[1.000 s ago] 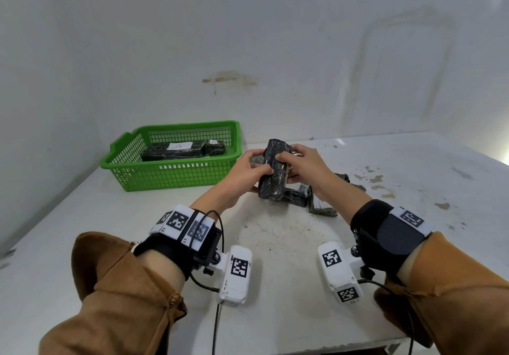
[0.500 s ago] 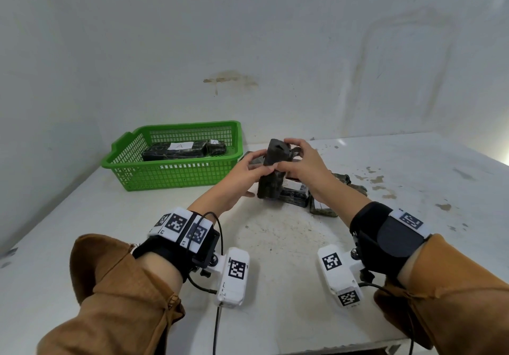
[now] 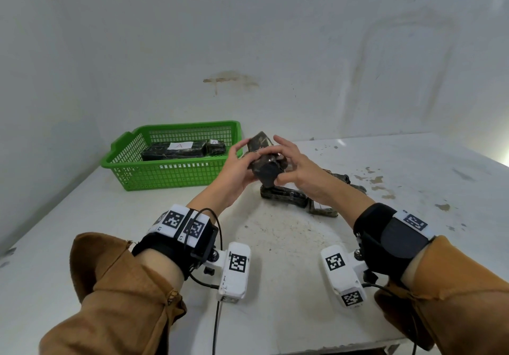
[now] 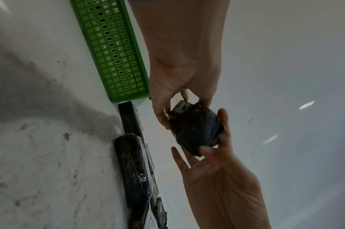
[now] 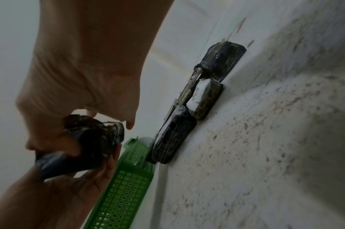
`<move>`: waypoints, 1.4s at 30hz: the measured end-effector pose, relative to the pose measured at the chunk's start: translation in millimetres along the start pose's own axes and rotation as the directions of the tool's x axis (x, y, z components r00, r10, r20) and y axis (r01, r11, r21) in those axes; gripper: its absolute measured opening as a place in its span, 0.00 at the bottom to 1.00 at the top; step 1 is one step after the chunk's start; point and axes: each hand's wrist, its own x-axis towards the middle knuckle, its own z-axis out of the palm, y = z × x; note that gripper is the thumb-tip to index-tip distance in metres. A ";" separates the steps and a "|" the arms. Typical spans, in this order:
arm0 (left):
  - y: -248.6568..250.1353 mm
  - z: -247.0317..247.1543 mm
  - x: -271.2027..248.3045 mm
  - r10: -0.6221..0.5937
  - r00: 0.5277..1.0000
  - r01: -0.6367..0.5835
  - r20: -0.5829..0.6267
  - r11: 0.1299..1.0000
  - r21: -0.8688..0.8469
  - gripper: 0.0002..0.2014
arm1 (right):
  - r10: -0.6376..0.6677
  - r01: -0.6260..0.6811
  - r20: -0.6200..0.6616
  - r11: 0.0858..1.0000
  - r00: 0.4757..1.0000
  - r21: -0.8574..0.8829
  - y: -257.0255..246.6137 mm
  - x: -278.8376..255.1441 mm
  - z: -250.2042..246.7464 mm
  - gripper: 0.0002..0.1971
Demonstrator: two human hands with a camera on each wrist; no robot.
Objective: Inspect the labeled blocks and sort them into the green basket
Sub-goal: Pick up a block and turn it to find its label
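Note:
A dark plastic-wrapped block (image 3: 265, 162) is held in the air between both hands, tilted, with one end toward me; no label shows on it. My left hand (image 3: 237, 167) grips its left side, thumb and fingers curled round it (image 4: 195, 130). My right hand (image 3: 294, 164) grips the right side, thumb under, with the index finger raised. The green basket (image 3: 165, 166) stands just left of the hands and holds dark blocks with white labels (image 3: 180, 146). More wrapped blocks (image 3: 283, 195) lie on the table below the hands, one with a white label (image 5: 199, 91).
The white, stained table (image 3: 275, 244) stands against white walls at the back and the left. The basket (image 5: 124, 182) stands near the left wall. Brown stains (image 3: 374, 180) mark the table's right part. The near edge runs just below my forearms.
The block has been lifted higher off the pile and tipped from upright to tilted, moving slightly toward the basket. Both hands kept hold and shifted their fingers round it.

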 end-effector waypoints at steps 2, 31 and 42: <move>-0.8 -0.4 -0.6 0.051 0.998 -0.053 0.029 0.997 0.063 0.31 | 0.051 -0.048 -0.013 0.983 0.999 0.177 -1.4 0.5 0.6 0.28; 4.2 -3.6 -3.8 0.069 0.996 -0.068 0.063 0.998 -0.017 0.33 | 0.137 -0.148 -0.205 0.988 0.969 -0.039 2.9 2.8 1.1 0.38; 18.8 -25.5 -4.7 0.064 0.997 -0.071 -0.047 0.984 -0.164 0.36 | 0.538 -0.394 -0.211 0.785 0.816 0.478 -22.5 19.8 9.9 0.11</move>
